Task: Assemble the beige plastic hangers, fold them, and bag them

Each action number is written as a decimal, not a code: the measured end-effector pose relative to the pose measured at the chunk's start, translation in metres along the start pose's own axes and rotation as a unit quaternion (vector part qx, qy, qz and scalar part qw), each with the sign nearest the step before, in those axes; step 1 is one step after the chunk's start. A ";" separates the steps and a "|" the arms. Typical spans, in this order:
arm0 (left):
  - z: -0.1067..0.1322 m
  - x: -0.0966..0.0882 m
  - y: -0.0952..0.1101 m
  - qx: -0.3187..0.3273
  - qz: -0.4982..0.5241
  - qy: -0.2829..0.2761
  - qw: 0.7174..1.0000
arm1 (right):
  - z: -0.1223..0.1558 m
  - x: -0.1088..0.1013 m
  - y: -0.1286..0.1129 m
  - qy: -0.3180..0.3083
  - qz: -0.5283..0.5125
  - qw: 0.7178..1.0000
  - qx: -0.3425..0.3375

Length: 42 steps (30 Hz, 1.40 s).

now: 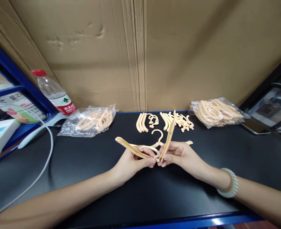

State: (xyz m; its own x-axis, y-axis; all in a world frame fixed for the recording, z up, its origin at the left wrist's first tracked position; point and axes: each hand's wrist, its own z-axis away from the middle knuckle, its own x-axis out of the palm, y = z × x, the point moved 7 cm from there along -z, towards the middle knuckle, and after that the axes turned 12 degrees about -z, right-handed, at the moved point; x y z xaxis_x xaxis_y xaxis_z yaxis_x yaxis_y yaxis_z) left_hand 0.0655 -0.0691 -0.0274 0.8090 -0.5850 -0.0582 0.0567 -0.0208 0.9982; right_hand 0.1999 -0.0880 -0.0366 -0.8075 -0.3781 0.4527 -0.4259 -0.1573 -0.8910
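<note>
Between my hands, above the black tabletop, is a cream plastic folding hanger (132, 149) with both arms angled upward and its curved hook (152, 148) in the middle. My left hand (133, 160) is closed on the left arm near the joint. Pinched in my right hand (176, 156) is the right arm (167, 140), close to the same joint. Just behind my hands lies another hanger (158, 136) with its hook pointing away; my fingers hide part of it. Farther back are loose hanger arms (142, 122), hooks (154, 120) and a mixed pile of pieces (184, 121).
Clear bags of hanger parts lie at the back left (92, 121) and back right (218, 111). A red-capped bottle (55, 93) leans at the left. A white cable (50, 149) curves along the left side. A cardboard wall (178, 57) rises behind the table (135, 197).
</note>
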 end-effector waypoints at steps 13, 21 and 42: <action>0.000 0.000 0.000 -0.008 0.008 -0.001 1.000 | -0.001 0.002 -0.003 -0.003 0.009 1.000 -0.012; 0.001 0.002 0.004 0.002 -0.003 -0.007 1.000 | -0.002 0.000 -0.003 0.014 0.017 1.000 -0.019; 0.012 -0.001 0.003 0.009 -0.013 0.096 0.995 | 0.004 0.014 -0.005 0.038 0.087 0.993 -0.071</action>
State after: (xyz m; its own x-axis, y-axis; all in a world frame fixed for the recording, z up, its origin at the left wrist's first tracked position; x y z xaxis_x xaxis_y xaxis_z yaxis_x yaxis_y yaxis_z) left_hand 0.0579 -0.0778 -0.0244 0.9043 -0.4185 -0.0842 0.0703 -0.0486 0.9963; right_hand 0.1921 -0.0961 -0.0261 -0.9003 -0.3170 0.2985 -0.3261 0.0366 -0.9446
